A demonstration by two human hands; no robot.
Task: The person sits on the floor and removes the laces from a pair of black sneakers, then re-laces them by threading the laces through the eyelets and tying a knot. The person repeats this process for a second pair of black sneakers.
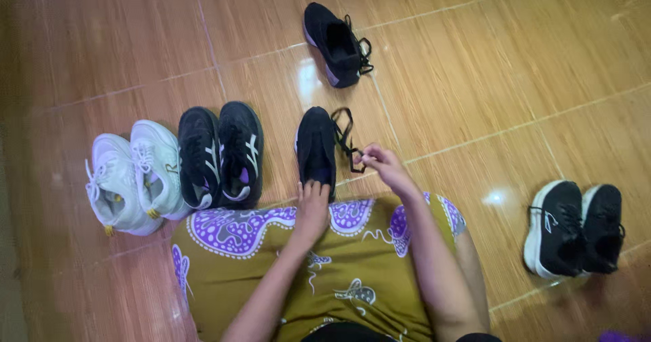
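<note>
A black sneaker (pixel 316 145) lies on the tiled floor just past my knees, toe pointing away. My left hand (pixel 312 206) rests on its heel end and holds it down. My right hand (pixel 382 164) pinches the shoe's black lace (pixel 346 137), which loops out to the right of the shoe. Farther away lies its mate, a second black sneaker (pixel 334 42) with loose laces. My lap is covered by an olive cloth (pixel 271 267) with a purple and white pattern.
A white pair of sneakers (pixel 132 176) and a black pair with white stripes (pixel 220 153) stand side by side at the left. Another black pair with white soles (pixel 575 229) sits at the right. The floor is glossy brown tile (pixel 475 77).
</note>
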